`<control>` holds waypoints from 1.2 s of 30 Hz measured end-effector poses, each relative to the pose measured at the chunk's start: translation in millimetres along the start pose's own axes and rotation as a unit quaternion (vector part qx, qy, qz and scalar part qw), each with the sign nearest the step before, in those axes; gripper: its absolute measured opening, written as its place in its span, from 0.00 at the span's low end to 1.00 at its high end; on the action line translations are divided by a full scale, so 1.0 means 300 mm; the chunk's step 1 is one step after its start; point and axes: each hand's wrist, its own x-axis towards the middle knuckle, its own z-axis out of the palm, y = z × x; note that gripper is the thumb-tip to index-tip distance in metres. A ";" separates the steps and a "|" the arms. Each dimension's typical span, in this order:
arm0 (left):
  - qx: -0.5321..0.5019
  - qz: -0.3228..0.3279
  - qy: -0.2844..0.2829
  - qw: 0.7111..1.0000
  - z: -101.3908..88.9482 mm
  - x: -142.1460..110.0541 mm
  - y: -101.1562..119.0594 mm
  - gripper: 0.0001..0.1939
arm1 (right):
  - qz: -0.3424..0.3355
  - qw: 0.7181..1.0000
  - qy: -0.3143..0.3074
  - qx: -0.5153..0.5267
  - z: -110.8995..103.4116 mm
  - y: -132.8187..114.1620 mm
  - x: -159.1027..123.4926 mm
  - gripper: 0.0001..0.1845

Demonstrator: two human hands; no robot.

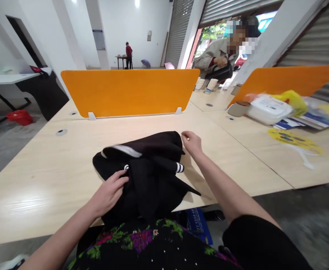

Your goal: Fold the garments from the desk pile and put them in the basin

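Note:
A black garment (156, 183) with white-striped cuffs lies bunched and partly folded on the light wooden table (40, 168), close to the front edge. One striped cuff (180, 167) shows on its right side. My left hand (112, 191) rests on the garment's left part, fingers stretched out, the tips by another white-striped bit of cloth. At the far right corner of the garment, my right hand (192, 143) has its fingers pinched together at the cloth's edge. A white-edged fold stands up a little in the upper left part and looks blurred.
An orange divider (130, 93) stands behind the garment. To the right are a white plastic container (270, 108), a yellow bag (294, 101) and a yellow hand fan (295, 141). Beyond, a person (218, 56) holds a dark jug near paper cups (211, 86). Another person (129, 54) stands far back.

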 end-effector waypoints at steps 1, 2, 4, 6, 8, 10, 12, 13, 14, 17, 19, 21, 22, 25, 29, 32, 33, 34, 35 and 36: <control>-0.022 0.001 -0.006 1.000 0.002 0.001 0.023 0.18 | -0.034 0.999 -0.026 0.016 0.003 -0.024 -0.050 0.11; -0.035 0.009 -0.011 0.999 0.001 0.005 0.047 0.17 | -0.074 0.994 -0.071 0.031 0.000 -0.052 -0.098 0.13; -0.038 0.046 -0.029 0.998 -0.008 0.019 0.094 0.15 | -0.165 0.966 -0.194 0.044 -0.015 -0.106 -0.184 0.19; -0.030 0.087 -0.060 0.994 -0.009 0.035 0.131 0.15 | -0.233 0.929 -0.288 0.020 -0.032 -0.143 -0.249 0.31; -0.023 0.087 -0.064 0.994 0.008 0.050 0.152 0.19 | -0.255 0.918 -0.304 -0.021 -0.038 -0.159 -0.289 0.35; -0.019 0.038 -0.038 0.998 0.041 0.061 0.152 0.24 | -0.254 0.927 -0.273 -0.052 -0.031 -0.160 -0.308 0.28; -0.013 -0.004 -0.013 1.000 0.073 0.065 0.133 0.16 | -0.242 0.940 -0.226 -0.083 -0.021 -0.153 -0.313 0.19; -0.007 -0.005 -0.006 1.000 0.081 0.064 0.119 0.11 | -0.235 0.946 -0.199 -0.103 -0.018 -0.148 -0.313 0.17; -0.001 0.008 -0.001 1.000 0.081 0.059 0.104 0.11 | -0.225 0.951 -0.169 -0.126 -0.020 -0.142 -0.313 0.17; 0.018 0.074 0.038 0.996 0.029 0.023 0.067 0.12 | -0.204 0.956 -0.070 -0.199 -0.047 -0.123 -0.317 0.19; 0.030 0.103 0.073 0.992 -0.028 -0.013 0.060 0.10 | -0.220 0.948 -0.021 -0.228 -0.074 -0.111 -0.330 0.21; 0.038 0.107 0.094 0.989 -0.076 -0.048 0.067 0.11 | -0.262 0.938 0.012 -0.226 -0.102 -0.104 -0.357 0.22; 0.034 0.103 0.094 0.990 -0.090 -0.061 0.073 0.11 | -0.285 0.934 0.029 -0.212 -0.117 -0.103 -0.375 0.22; -0.015 0.060 0.069 0.996 -0.096 -0.080 0.079 0.10 | -0.320 0.937 0.078 -0.118 -0.178 -0.110 -0.437 0.21; -0.046 -0.094 0.085 0.991 -0.061 -0.051 0.025 0.14 | -0.282 0.950 -0.115 0.063 -0.296 -0.137 -0.484 0.17; 0.028 -0.170 0.042 0.984 -0.034 0.009 -0.034 0.28 | -0.254 0.829 -0.462 0.186 -0.343 -0.166 -0.491 0.15; 0.065 -0.177 0.006 0.982 -0.025 0.036 -0.050 0.31 | -0.246 0.778 -0.537 0.214 -0.340 -0.175 -0.491 0.16; 0.105 -0.180 -0.029 0.978 -0.018 0.066 -0.063 0.31 | -0.238 0.744 -0.578 0.235 -0.328 -0.181 -0.491 0.17; 0.137 -0.179 -0.057 0.973 -0.012 0.099 -0.075 0.29 | -0.227 0.729 -0.596 0.249 -0.309 -0.186 -0.490 0.18; 0.153 -0.178 -0.077 0.969 -0.011 0.135 -0.084 0.25 | -0.212 0.728 -0.598 0.258 -0.284 -0.188 -0.487 0.19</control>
